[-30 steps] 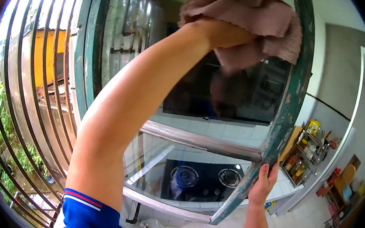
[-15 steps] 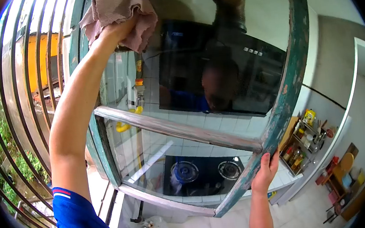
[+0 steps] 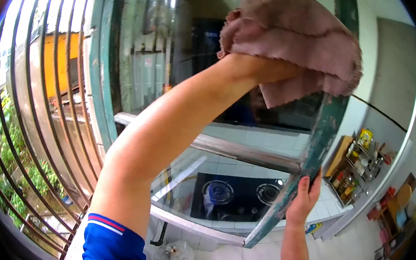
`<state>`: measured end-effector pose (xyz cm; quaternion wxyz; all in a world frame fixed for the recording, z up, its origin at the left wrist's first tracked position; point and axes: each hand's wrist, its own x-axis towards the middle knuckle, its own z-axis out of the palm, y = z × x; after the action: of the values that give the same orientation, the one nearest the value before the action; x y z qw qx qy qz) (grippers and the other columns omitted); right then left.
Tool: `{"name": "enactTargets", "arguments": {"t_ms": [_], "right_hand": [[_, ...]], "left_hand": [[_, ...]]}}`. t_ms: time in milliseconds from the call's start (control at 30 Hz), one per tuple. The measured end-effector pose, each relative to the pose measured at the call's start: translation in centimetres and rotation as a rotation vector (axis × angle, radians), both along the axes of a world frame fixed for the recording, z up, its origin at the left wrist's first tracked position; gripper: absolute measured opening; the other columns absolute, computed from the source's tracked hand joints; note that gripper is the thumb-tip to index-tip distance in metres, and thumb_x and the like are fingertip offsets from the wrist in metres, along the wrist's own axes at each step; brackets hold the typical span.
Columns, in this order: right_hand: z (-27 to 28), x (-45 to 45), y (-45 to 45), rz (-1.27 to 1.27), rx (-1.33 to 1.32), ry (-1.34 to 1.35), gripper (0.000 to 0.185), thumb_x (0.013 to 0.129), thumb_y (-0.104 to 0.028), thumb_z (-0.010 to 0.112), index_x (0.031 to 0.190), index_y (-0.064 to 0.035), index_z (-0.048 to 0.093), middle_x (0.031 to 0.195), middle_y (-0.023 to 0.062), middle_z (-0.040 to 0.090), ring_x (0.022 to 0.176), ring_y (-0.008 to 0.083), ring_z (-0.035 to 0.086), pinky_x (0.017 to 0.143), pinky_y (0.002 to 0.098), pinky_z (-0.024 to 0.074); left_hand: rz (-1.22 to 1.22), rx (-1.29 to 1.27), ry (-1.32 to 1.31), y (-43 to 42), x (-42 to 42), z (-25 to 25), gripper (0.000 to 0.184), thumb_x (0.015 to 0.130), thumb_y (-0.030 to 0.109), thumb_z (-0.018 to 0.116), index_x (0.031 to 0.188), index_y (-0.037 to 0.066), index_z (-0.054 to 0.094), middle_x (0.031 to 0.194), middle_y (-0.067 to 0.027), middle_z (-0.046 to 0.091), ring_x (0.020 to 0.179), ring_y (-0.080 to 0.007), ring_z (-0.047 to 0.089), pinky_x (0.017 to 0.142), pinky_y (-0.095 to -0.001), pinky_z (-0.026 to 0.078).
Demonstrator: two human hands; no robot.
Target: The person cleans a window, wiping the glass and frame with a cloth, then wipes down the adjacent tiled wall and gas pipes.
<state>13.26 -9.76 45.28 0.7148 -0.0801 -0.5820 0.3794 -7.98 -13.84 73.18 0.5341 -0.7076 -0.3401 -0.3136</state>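
Cloth [image 3: 304, 37] over left hand [image 3: 267, 69], fingers hidden, can't tell closure; right hand [image 3: 303, 202] curled round window frame [image 3: 319, 145], lower right edge; slack grip could let it swing.

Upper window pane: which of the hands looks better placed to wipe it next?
Probably the left hand: it holds the mauve cloth over the upper window pane, while the right hand grips the green window frame lower down.
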Motion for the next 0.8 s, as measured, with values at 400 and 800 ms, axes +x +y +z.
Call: {"name": "enactTargets", "arguments": {"t_ms": [400, 800], "right_hand": [[0.1, -0.2, -0.1, -0.037, -0.022, 0.0, 0.064, 0.098, -0.033, 0.057, 0.144, 0.0048, 0.033, 0.141, 0.0127, 0.044, 0.126, 0.0219, 0.044, 0.108, 0.0336, 0.0298], [-0.2, 0.0, -0.1, -0.006, 0.003, -0.001, 0.064, 0.098, -0.034, 0.058, 0.144, 0.0034, 0.035, 0.139, 0.0111, 0.046, 0.123, 0.0212, 0.045, 0.107, 0.033, 0.031]], "left_hand": [[0.35, 0.108, -0.215, -8.4, -17.2, -1.5, 0.043, 0.093, 0.036, 0.053, 0.131, 0.017, 0.052, 0.13, -0.0095, 0.053, 0.12, -0.0208, 0.051, 0.101, -0.0326, 0.04], [0.504, 0.287, -0.423, -8.2, -20.7, 1.2, 0.047, 0.093, 0.037, 0.053, 0.135, 0.016, 0.049, 0.133, -0.0103, 0.052, 0.123, -0.0211, 0.05, 0.103, -0.0332, 0.039]]}}
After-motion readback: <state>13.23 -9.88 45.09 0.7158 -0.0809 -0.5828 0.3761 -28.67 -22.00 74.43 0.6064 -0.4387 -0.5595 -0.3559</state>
